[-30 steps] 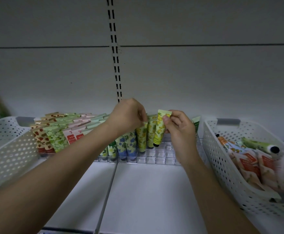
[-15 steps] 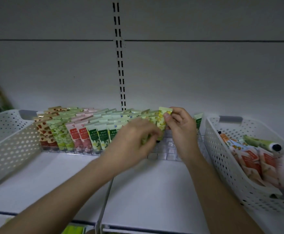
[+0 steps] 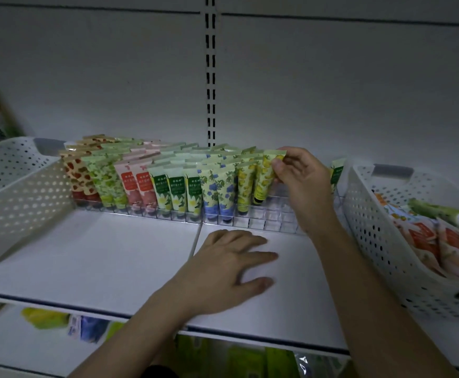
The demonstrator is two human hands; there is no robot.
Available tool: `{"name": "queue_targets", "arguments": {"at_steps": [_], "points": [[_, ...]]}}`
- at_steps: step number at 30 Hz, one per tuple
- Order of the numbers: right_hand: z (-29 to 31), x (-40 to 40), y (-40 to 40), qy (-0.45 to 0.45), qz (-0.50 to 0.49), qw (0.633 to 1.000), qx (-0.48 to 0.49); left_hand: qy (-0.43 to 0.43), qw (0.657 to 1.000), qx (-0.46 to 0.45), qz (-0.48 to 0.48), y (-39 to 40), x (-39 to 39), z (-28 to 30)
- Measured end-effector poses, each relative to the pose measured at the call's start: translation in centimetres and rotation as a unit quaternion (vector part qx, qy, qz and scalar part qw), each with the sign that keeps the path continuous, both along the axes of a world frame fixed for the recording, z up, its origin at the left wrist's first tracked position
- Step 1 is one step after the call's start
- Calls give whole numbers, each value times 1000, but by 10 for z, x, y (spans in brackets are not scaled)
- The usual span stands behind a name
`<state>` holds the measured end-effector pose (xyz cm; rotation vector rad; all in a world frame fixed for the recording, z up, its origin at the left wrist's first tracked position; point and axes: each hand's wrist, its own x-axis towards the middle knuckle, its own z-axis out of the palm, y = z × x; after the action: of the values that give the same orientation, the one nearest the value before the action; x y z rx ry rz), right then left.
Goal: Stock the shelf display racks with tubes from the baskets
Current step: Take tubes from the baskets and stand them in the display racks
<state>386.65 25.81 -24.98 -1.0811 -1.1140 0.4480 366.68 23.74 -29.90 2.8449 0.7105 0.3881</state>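
Yellow lemon-print plastic tube [image 3: 267, 175]: light, soft-walled; right hand [image 3: 302, 181] pinches its flat crimped top, its stiffest hold. Left hand [image 3: 229, 264], relaxed, holds nothing before the tube.

The racked tubes run, left to right, from cream with red-brown spots [image 3: 77, 173] through green leaf print [image 3: 104, 178], pink-red [image 3: 137, 184], dark green labels with pale flowers [image 3: 177, 189] and blue blossoms [image 3: 217, 186] to yellow fruit print [image 3: 263, 175], between white perforated baskets [image 3: 372, 214].

Yellow lemon-print tube [image 3: 266, 175] stands tilted, cap-down, in clear rack [image 3: 272, 218].
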Motion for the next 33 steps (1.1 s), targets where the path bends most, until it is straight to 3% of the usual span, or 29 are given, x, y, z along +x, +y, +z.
{"name": "queue_targets", "arguments": {"at_steps": [7,18,22,27,33], "points": [[-7,-1,4,-111,33,989,-91,7,1000,-9,7,1,1,0],[-8,2,4,-83,32,988,-129,-8,1000,-18,11,1,0,-1],[5,0,-5,-110,-5,988,-109,-124,991,-54,3,1,0,6],[50,-7,-34,-130,-56,989,-38,-299,950,-82,26,3,16,43],[107,13,-93,-210,-74,974,-35,-368,927,-75,-24,-7,82,102]]}}
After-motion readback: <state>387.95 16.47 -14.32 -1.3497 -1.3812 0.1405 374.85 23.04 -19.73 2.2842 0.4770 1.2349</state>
